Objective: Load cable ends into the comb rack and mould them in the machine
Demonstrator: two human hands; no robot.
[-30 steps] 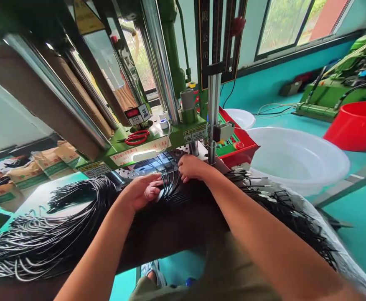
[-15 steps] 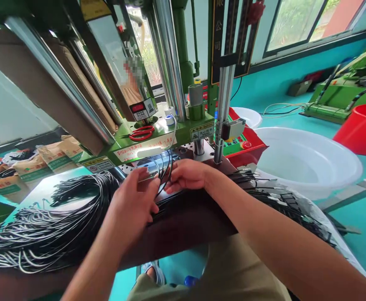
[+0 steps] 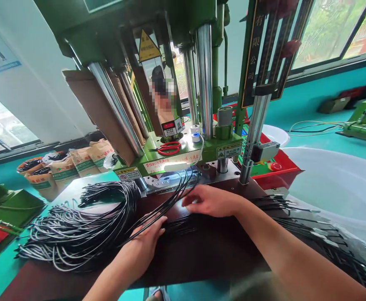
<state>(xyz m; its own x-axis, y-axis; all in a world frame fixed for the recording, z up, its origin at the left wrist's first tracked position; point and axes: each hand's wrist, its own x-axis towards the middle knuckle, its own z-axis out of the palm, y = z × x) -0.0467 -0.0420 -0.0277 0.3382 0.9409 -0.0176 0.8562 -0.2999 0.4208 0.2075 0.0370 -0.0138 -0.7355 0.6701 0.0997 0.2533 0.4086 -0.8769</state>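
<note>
My left hand (image 3: 142, 246) lies flat, fingers stretched out, on the dark worktop (image 3: 202, 255), pressing down several thin black cables (image 3: 167, 200) that run up into the mould plate (image 3: 170, 180) of the green press (image 3: 183, 154). My right hand (image 3: 208, 200) rests palm down just right of those cables, fingers curled over them near the plate. A big loose bundle of black cables (image 3: 76, 230) lies left of my left hand. More black cables (image 3: 311, 234) trail along the right side by my right forearm.
Red scissors (image 3: 169, 148) and tape rolls (image 3: 195, 133) sit on the press ledge. A red control box (image 3: 270, 167) and a large white basin (image 3: 336, 188) stand right. Brown sacks (image 3: 64, 165) lie at the back left. A person stands behind the press.
My left hand has dropped back toward me and flattened on the worktop. The right hand slid slightly right. My view rose, showing more of the press columns.
</note>
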